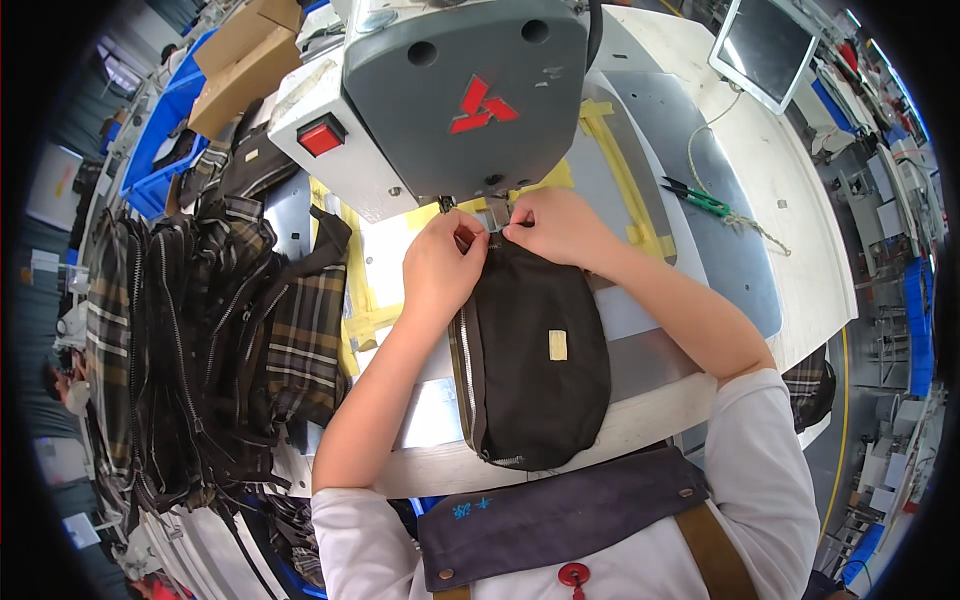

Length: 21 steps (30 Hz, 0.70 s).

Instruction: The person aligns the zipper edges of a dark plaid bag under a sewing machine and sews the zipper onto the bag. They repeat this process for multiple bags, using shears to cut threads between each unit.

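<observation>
- The left hand [440,265] has thumb and forefinger drawn together in a narrow pinch on the far end of a black pouch [535,400], toward its left corner.
- The right hand [552,222] likewise pinches that far end between bent fingers and thumb, just right of the left hand.
- The black pouch lies lengthwise at the middle of the near table edge, its rounded end toward the person, its far end just before the machine head [465,120].
- A metal zipper [466,370] runs along the pouch's left side; a small cream label [558,345] sits on its upper face.
- Yellow tape [627,170] borders the work surface on both sides of the machine head.
- Left of the left forearm, black and plaid bags [205,330] are heaped together.
- Farther left stands a blue bin [158,175], beside an open cardboard box [245,75].
- On the right, green-handled snips [705,200] lie on the table [815,270], touching a cord.
</observation>
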Available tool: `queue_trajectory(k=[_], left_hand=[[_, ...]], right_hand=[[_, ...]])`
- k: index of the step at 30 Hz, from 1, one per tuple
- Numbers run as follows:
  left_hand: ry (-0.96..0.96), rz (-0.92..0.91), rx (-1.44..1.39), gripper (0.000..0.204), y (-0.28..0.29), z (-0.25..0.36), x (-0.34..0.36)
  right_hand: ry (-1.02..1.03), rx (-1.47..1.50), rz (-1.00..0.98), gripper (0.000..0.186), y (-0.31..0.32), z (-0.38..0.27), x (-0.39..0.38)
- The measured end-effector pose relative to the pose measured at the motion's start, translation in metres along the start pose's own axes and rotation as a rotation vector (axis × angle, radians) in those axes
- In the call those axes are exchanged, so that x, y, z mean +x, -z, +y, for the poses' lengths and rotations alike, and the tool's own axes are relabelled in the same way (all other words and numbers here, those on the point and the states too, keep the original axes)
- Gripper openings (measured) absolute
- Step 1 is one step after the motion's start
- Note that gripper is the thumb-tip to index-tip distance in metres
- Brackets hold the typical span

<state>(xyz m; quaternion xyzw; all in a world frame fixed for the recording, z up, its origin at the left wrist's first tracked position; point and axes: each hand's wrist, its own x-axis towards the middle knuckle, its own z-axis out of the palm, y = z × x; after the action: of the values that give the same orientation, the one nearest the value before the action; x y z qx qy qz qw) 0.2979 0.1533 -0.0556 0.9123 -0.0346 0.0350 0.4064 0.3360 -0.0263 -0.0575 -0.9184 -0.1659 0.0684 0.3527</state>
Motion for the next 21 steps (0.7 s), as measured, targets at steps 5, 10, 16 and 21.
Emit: queue_trajectory(k=[5,10,16,21], left_hand=[[0.006,-0.026,0.086,0.014,-0.008,-0.002,0.018],[-0.009,0.037,0.162,0.019,-0.02,-0.01,0.027],[0.009,0.086,0.142,0.015,-0.02,-0.002,0.027],[-0.038,0.076,0.091,0.014,-0.019,-0.01,0.029]], right_hand=[[-0.057,-0.073,-0.078,0.024,0.013,0.007,0.015],[-0.093,-0.069,-0.052,0.022,0.016,0.012,0.027],[-0.075,-0.082,-0.046,0.022,0.019,0.013,0.033],[-0.021,-0.048,0.036,0.022,0.009,0.019,0.031]])
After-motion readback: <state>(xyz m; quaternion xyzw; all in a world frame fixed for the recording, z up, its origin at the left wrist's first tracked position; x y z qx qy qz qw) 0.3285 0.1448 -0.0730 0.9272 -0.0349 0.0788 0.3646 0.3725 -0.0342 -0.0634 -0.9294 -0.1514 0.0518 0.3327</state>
